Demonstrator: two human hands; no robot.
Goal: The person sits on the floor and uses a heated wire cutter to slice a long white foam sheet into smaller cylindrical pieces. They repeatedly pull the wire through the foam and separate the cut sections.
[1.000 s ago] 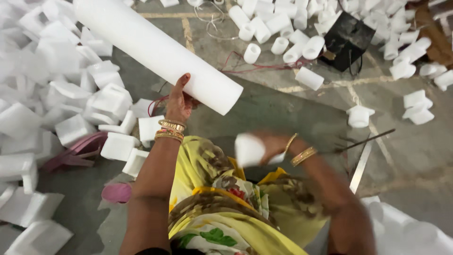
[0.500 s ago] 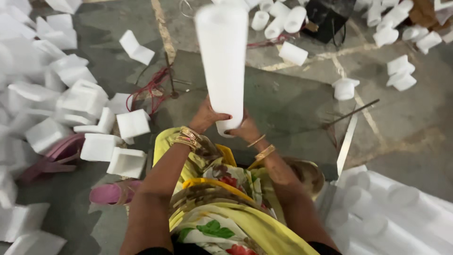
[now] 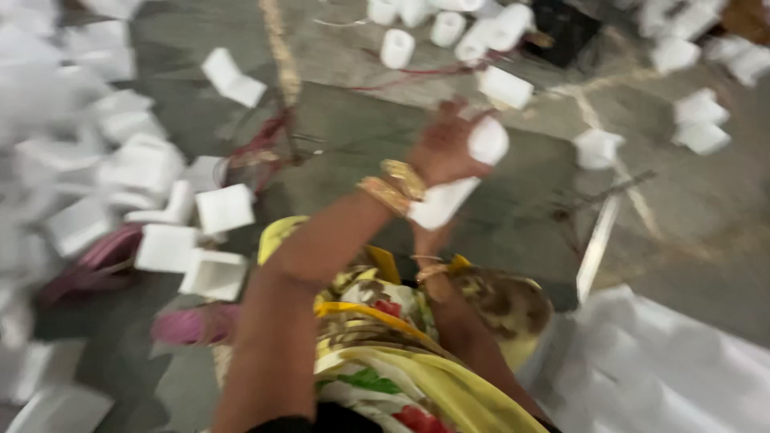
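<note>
Right now my left hand [image 3: 441, 148] is raised in front of me, its grip closed around a white foam piece [image 3: 461, 172]; 1 rounded end sticks out past my fingers on the far side and the other end pokes out below my wrist, next to the 2 gold bangles [image 3: 393, 186] I wear there. The picture is blurred, so I cannot tell the exact shape of the piece. My right hand [image 3: 429, 240] sits just beneath the left, touching or nearly touching the lower end of the same piece; I cannot tell whether its grip is shut or loose, since the foam and my left wrist cover most of it. Under both arms lies my yellow patterned cloth [image 3: 385, 353]. Left of my grip, square white foam blocks [image 3: 224, 208] lie scattered on the grey floor [image 3: 361, 112], with a pink slipper [image 3: 192, 325] nearer to me. Beyond my grip stand small foam cylinders [image 3: 397, 48]. Right of it lies a thin metal strip [image 3: 597, 244].
</note>
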